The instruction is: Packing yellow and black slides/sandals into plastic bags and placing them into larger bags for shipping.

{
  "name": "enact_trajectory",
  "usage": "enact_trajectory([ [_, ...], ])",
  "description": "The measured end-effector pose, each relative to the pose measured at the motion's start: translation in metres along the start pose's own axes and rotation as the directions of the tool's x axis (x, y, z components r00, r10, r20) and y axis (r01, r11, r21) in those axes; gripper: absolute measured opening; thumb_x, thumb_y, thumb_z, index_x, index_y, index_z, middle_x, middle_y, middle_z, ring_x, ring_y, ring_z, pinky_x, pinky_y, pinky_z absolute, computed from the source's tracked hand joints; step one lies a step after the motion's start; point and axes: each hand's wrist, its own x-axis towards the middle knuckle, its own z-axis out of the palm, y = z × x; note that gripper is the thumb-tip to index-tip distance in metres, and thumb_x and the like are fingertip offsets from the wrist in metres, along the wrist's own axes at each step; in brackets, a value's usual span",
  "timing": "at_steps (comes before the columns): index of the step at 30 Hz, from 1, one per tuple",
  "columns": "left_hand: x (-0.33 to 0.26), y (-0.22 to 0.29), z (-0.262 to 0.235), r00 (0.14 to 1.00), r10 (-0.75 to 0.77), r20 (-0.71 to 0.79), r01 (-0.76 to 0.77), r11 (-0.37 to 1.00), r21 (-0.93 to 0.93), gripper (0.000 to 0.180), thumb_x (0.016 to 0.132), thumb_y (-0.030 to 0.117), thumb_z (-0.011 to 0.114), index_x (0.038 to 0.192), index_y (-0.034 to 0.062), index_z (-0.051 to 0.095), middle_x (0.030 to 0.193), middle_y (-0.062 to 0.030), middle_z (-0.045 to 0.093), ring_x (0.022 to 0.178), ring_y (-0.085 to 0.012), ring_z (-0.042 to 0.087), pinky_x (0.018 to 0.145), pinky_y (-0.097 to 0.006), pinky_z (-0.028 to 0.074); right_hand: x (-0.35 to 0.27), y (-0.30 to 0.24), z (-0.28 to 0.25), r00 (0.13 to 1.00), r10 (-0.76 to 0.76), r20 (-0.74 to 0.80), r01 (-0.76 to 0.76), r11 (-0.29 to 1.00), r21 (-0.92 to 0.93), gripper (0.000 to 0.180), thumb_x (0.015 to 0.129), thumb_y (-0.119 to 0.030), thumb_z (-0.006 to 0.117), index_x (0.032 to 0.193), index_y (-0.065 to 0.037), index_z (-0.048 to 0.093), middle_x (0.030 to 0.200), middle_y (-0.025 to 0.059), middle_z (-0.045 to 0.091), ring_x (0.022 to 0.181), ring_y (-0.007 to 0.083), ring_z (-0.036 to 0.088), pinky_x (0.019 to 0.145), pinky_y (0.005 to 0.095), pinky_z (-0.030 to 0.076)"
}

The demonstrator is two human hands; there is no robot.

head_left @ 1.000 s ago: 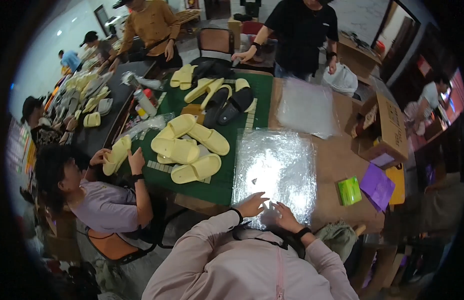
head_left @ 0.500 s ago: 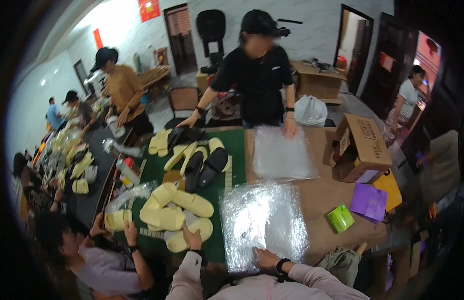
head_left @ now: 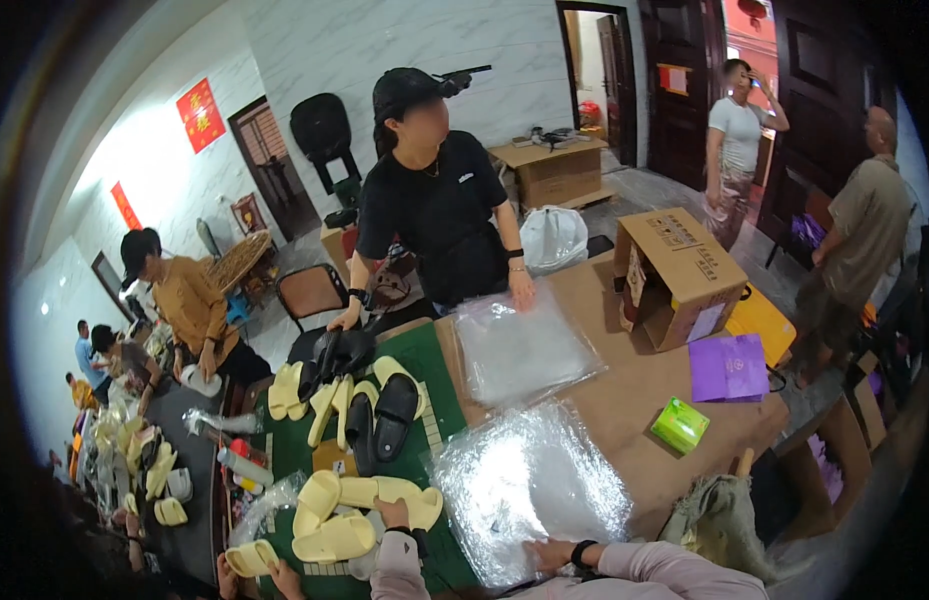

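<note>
Several pale yellow slippers [head_left: 334, 540] lie in a pile on the green mat [head_left: 444, 545]. My left hand [head_left: 392, 513] is closed on a yellow slipper [head_left: 420, 508] at the right side of the pile, thumb and fingers at its edge. To the right is a stack of shiny clear plastic bags [head_left: 519, 485]. Resting on its near edge, my right hand [head_left: 551, 556] has its fingers stretched out toward the left; their tips are hard to make out. Black slippers [head_left: 394, 410] and more yellow ones [head_left: 329, 410] sit farther back on the mat.
Across the table, a person in black rests a hand on another clear bag stack [head_left: 524, 350]. At lower left, another person's hands hold a yellow slipper [head_left: 252, 558]. A cardboard box [head_left: 681, 270], purple bag [head_left: 729, 368] and green box [head_left: 680, 425] stand at right.
The view has turned to the right and up. My left hand has shifted with the slipper toward the upper right of the pile. My right hand stays at the bags' near edge.
</note>
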Motion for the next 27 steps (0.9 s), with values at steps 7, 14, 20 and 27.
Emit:
enact_trajectory([
  [7,-0.028,-0.012,-0.051,0.876,0.382,0.293,-0.351,0.923,-0.156,0.040,0.078,0.013,0.057,0.115,0.0019,0.046,0.104,-0.0132,0.055,0.091,-0.0273,0.055,0.075,-0.042,0.046,0.010,-0.003,0.008,0.999,0.002,0.046,-0.002,1.000,-0.003,0.086,0.082,-0.043,0.051,0.140,-0.005,0.000,0.135,0.0245,0.034,0.126,0.0389,0.030,0.105,0.0492,0.018],
  [14,-0.218,0.175,-0.085,0.690,0.135,0.711,0.609,0.423,-0.671,0.047,0.087,0.024,0.039,0.130,0.0063,0.035,0.126,-0.0126,0.046,0.115,-0.0300,0.044,0.100,-0.046,0.030,0.007,-0.003,0.005,0.971,-0.063,0.229,0.116,0.966,-0.230,0.081,0.084,-0.038,0.049,0.139,-0.003,0.001,0.143,0.0234,0.014,0.127,0.0388,0.028,0.103,0.0530,0.020],
  [20,-0.264,0.206,-0.034,0.520,0.233,0.821,0.806,0.184,-0.563,0.039,0.086,0.014,0.041,0.123,0.0002,0.041,0.124,-0.0122,0.048,0.117,-0.0267,0.043,0.101,-0.041,0.029,-0.012,-0.010,-0.009,0.995,-0.092,0.024,0.095,0.987,-0.127,0.058,0.078,-0.037,0.052,0.127,-0.009,0.039,0.134,0.0245,0.033,0.121,0.0388,0.036,0.098,0.0587,0.024],
  [27,-0.280,0.169,0.027,0.670,0.299,0.679,0.062,0.890,-0.452,0.032,0.085,0.012,0.042,0.111,-0.0067,0.044,0.115,-0.0202,0.053,0.113,-0.0271,0.047,0.101,-0.039,0.032,-0.041,-0.008,-0.029,0.938,-0.302,-0.172,0.334,0.921,0.203,0.052,0.078,-0.033,0.061,0.121,-0.008,0.047,0.118,0.0193,0.052,0.110,0.0323,0.048,0.094,0.0378,0.038],
])
